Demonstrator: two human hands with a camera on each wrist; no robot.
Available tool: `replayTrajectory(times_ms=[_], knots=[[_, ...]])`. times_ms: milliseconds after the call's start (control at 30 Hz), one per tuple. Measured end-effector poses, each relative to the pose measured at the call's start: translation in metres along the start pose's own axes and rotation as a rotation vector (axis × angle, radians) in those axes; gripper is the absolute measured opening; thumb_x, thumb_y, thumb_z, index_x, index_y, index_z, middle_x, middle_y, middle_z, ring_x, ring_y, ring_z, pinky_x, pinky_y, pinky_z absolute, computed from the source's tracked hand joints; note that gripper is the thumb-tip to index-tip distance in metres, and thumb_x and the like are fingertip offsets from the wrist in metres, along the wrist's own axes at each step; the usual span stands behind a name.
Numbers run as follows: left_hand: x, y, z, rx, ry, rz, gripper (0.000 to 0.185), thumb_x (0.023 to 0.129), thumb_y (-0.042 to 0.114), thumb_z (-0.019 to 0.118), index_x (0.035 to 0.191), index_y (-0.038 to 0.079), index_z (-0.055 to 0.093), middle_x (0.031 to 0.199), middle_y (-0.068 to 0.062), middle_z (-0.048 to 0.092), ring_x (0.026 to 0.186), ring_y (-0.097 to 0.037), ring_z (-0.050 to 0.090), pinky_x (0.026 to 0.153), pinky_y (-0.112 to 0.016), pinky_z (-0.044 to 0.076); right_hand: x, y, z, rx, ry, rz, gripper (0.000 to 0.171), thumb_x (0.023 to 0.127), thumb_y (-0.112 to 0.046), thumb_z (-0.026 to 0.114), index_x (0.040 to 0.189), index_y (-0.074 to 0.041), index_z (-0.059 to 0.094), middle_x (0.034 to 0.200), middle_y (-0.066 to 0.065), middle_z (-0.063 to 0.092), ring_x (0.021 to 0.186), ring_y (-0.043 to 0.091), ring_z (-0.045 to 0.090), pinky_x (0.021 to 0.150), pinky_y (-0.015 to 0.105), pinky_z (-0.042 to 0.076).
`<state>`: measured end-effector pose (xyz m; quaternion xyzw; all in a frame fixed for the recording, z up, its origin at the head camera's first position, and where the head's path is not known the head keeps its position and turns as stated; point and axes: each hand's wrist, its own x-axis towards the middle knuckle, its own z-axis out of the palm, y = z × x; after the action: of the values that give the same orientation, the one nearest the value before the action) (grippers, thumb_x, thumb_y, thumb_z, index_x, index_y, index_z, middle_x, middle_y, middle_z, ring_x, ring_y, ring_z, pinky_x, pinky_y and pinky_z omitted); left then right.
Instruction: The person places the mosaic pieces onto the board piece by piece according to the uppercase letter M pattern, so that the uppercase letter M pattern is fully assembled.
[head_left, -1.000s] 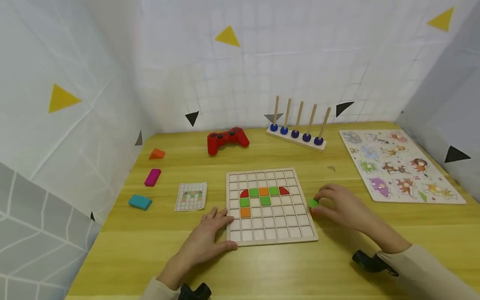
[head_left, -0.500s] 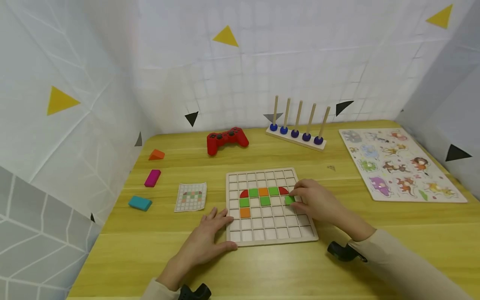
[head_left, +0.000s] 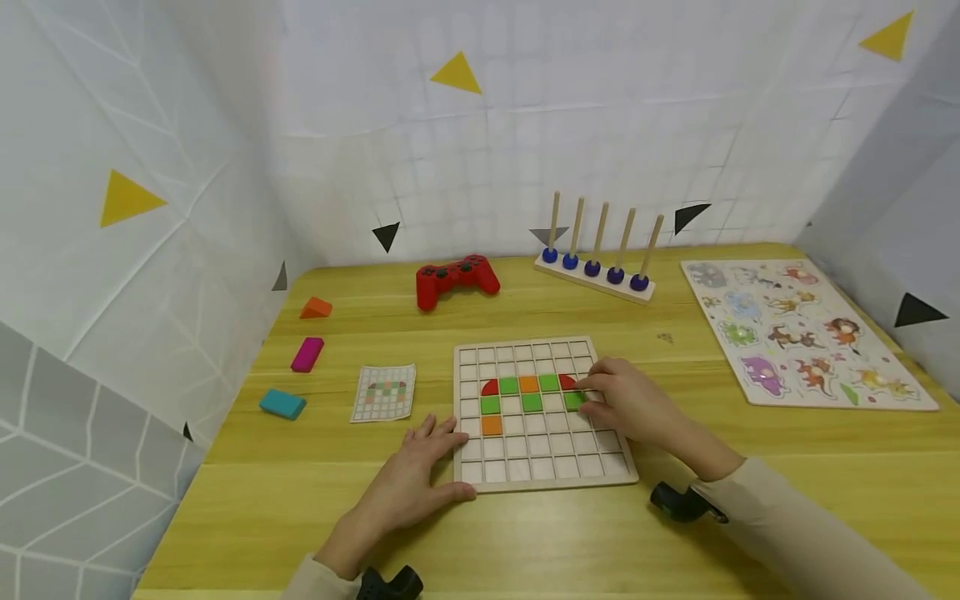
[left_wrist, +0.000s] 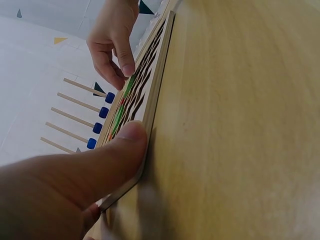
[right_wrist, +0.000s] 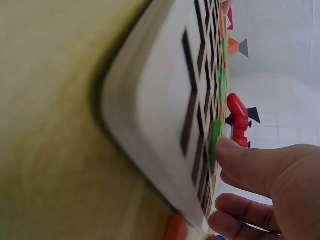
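A wooden grid board (head_left: 543,468) lies on the yellow table, holding red, green and orange tiles in its middle rows. My right hand (head_left: 596,393) reaches over the board's right side, and its thumb and fingers pinch a green tile (head_left: 574,401) at a cell just below the red tile on the right. In the right wrist view the thumb touches that green tile (right_wrist: 215,142) on the board (right_wrist: 160,100). My left hand (head_left: 431,442) lies flat on the table, its thumb (left_wrist: 100,165) against the board's edge (left_wrist: 155,85).
A pattern card (head_left: 383,392) lies left of the board. Farther left are a teal block (head_left: 282,404), a magenta block (head_left: 307,354) and an orange wedge (head_left: 316,308). Behind stand a red controller (head_left: 456,277) and a peg rack (head_left: 596,271). An animal puzzle (head_left: 802,333) lies right.
My right hand brought the green tile from the table right of the board onto the grid, then settled it slightly leftward. The left hand has stayed put.
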<state>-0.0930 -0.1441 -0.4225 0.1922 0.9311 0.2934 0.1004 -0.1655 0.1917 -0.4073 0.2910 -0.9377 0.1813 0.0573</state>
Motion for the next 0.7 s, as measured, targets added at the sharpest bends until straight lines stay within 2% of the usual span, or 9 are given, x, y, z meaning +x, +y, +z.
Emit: replayTrajectory(times_ms=[333, 467, 600, 700], knots=[[0.002, 0.001, 0.001, -0.003, 0.0, 0.001, 0.07, 0.083, 0.051, 0.073, 0.139, 0.015, 0.055, 0.158, -0.01, 0.039, 0.151, -0.041, 0.021, 0.119, -0.064, 0.019, 0.001, 0.007, 0.003, 0.004, 0.011, -0.002, 0.018, 0.082, -0.013, 0.079, 0.1, -0.008, 0.076, 0.099, 0.007, 0.064, 0.087, 0.019, 0.057, 0.076, 0.039, 0.052], [0.0, 0.0, -0.002, -0.005, 0.012, -0.011, 0.069, 0.082, 0.049, 0.075, 0.138, 0.014, 0.056, 0.157, -0.01, 0.04, 0.151, -0.041, 0.021, 0.119, -0.063, 0.019, 0.0, 0.009, 0.0, 0.034, 0.033, -0.014, 0.02, 0.084, -0.015, 0.077, 0.103, -0.009, 0.076, 0.103, 0.009, 0.065, 0.093, 0.024, 0.057, 0.08, 0.042, 0.051], [-0.002, -0.001, -0.003, -0.009, 0.022, -0.012, 0.068, 0.081, 0.047, 0.076, 0.137, 0.014, 0.057, 0.156, -0.01, 0.041, 0.151, -0.041, 0.022, 0.119, -0.063, 0.019, -0.013, 0.017, -0.009, 0.073, 0.062, 0.036, 0.022, 0.086, -0.015, 0.076, 0.106, -0.007, 0.074, 0.107, 0.014, 0.063, 0.097, 0.028, 0.058, 0.081, 0.046, 0.052], [-0.002, -0.001, -0.001, -0.018, 0.01, -0.006, 0.068, 0.081, 0.049, 0.075, 0.137, 0.015, 0.057, 0.157, -0.009, 0.04, 0.151, -0.041, 0.021, 0.12, -0.063, 0.018, -0.031, 0.027, -0.017, 0.069, 0.039, 0.093, 0.027, 0.085, -0.019, 0.076, 0.109, -0.007, 0.073, 0.108, 0.014, 0.063, 0.096, 0.028, 0.059, 0.081, 0.047, 0.053]])
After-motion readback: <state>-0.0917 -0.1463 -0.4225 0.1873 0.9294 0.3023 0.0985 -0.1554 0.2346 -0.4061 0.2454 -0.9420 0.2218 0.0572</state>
